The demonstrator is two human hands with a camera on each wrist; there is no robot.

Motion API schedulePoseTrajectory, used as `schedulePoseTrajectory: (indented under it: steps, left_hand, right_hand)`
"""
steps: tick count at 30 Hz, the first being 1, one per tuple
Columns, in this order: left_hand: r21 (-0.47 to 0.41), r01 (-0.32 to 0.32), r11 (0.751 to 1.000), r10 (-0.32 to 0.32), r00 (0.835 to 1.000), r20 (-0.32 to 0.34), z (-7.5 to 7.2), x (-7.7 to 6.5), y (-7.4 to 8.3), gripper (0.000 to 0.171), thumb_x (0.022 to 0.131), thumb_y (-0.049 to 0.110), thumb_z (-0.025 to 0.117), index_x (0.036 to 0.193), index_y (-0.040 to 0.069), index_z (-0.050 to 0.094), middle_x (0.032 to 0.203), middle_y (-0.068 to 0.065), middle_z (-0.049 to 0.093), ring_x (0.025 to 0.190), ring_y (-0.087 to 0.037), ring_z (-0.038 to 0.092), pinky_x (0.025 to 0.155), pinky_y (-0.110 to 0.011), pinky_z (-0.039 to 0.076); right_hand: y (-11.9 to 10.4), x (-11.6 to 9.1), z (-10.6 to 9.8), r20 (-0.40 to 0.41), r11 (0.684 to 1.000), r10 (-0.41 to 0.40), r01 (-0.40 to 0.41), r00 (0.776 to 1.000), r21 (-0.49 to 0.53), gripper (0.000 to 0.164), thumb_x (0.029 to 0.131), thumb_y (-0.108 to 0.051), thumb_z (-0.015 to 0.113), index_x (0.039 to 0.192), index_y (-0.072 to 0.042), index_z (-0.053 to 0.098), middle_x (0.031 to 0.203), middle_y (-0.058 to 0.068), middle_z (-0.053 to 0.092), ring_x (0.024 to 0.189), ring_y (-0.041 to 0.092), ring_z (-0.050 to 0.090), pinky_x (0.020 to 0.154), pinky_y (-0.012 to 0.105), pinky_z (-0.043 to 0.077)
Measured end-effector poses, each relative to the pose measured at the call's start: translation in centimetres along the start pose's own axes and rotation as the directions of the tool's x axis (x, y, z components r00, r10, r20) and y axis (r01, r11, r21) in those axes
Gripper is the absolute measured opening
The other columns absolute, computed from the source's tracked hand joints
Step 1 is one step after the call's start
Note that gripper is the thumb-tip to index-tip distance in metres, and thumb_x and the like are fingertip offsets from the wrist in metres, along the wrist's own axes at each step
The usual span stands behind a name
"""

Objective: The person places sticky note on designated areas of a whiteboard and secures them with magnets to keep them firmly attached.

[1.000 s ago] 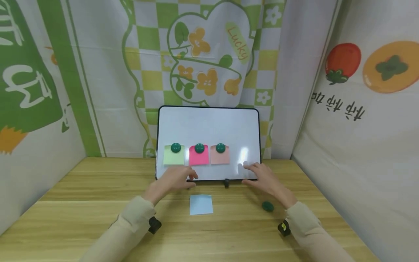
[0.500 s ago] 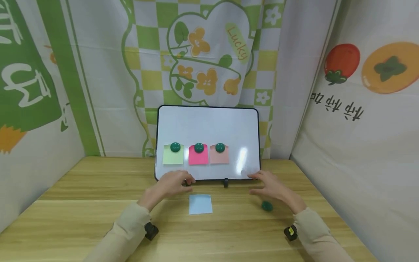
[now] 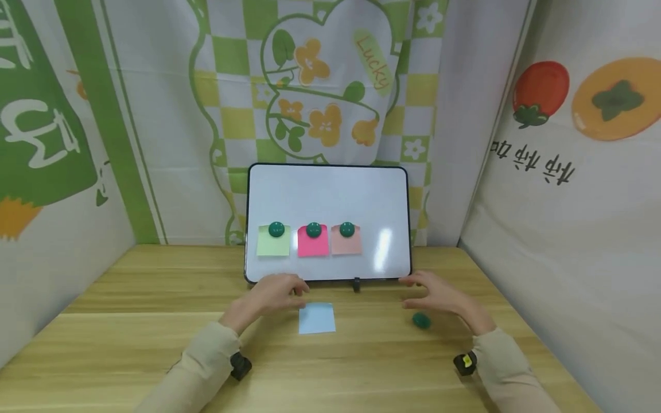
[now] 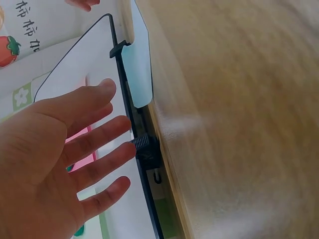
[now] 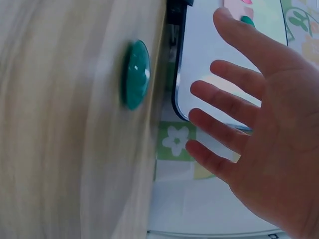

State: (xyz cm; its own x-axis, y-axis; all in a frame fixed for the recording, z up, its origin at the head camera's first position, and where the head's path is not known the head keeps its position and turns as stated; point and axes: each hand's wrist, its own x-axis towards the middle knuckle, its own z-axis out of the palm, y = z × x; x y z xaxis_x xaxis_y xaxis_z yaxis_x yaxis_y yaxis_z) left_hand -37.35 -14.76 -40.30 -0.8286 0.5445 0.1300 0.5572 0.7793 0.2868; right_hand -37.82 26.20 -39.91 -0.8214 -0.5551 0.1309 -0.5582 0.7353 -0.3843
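My left hand hovers over the table at the upper left of a light blue sticky note; in the left wrist view its fingers are spread and hold nothing. My right hand hangs in the air just above a loose green round magnet, its fingers apart and holding nothing in the right wrist view. Behind them a whiteboard leans upright. Along its lower part sit a light green note, a hot pink note and a pale pink note, each under a green magnet.
Black clip feet support the board's lower edge. The wooden table runs between printed curtains at the sides and back.
Both hands have drawn back from the whiteboard's lower edge, the right one also moving rightward. The notes and magnets keep their places.
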Motion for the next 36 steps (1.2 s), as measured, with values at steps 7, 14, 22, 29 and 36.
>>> schedulePoseTrajectory:
  steps: [7,14,22,29,36]
  left_hand:
    - [-0.024,0.057,0.998,-0.056,0.998,0.042,0.5,-0.3,0.2,0.032,0.089,0.028,0.074,0.116,0.013,0.072,0.104,0.000,0.072,0.096,-0.018,0.065,0.087,-0.039,0.052]
    - [-0.032,0.077,0.997,-0.075,0.995,0.065,0.4,-0.2,0.6,0.027,0.089,0.027,0.074,0.112,0.015,0.073,0.096,0.005,0.071,0.091,-0.013,0.063,0.086,-0.040,0.052]
    - [0.011,0.042,0.999,-0.043,0.996,0.081,0.9,-0.2,0.4,0.017,0.088,0.025,0.074,0.104,0.019,0.075,0.088,0.009,0.068,0.084,-0.010,0.060,0.079,-0.035,0.051]
    - [0.011,0.047,0.999,-0.048,0.995,0.083,1.0,-0.2,0.6,0.015,0.086,0.018,0.075,0.101,0.019,0.076,0.086,0.007,0.068,0.081,-0.010,0.058,0.076,-0.035,0.051]
    - [0.001,0.049,0.999,-0.049,0.995,0.085,0.9,-0.2,0.6,0.015,0.087,0.015,0.074,0.102,0.017,0.076,0.085,0.007,0.067,0.080,-0.010,0.057,0.075,-0.035,0.051]
  right_hand:
    - [0.6,-0.7,-0.3,0.016,0.997,-0.069,0.068,0.997,0.037,0.055,0.091,-0.038,0.070,0.134,-0.006,0.059,0.119,0.011,0.064,0.117,0.035,0.054,0.096,0.058,0.044]
    - [1.5,-1.0,-0.2,0.106,0.985,-0.061,0.043,0.993,0.167,0.054,0.091,-0.028,0.071,0.137,-0.004,0.055,0.126,0.017,0.062,0.117,0.037,0.055,0.097,0.058,0.046]
    - [2.5,-1.6,-0.1,0.178,0.984,-0.061,0.029,0.982,0.178,0.067,0.088,-0.031,0.074,0.141,0.000,0.049,0.132,0.018,0.059,0.119,0.038,0.054,0.098,0.056,0.046]
    - [2.5,-2.3,-0.4,0.217,0.971,-0.028,-0.024,0.976,0.237,0.068,0.086,-0.027,0.076,0.142,-0.001,0.049,0.128,0.018,0.058,0.119,0.037,0.052,0.099,0.054,0.045]
    - [2.3,-2.3,-0.5,0.239,0.963,-0.054,-0.013,0.969,0.268,0.069,0.081,-0.021,0.080,0.140,0.002,0.051,0.125,0.019,0.059,0.116,0.037,0.053,0.096,0.051,0.044]
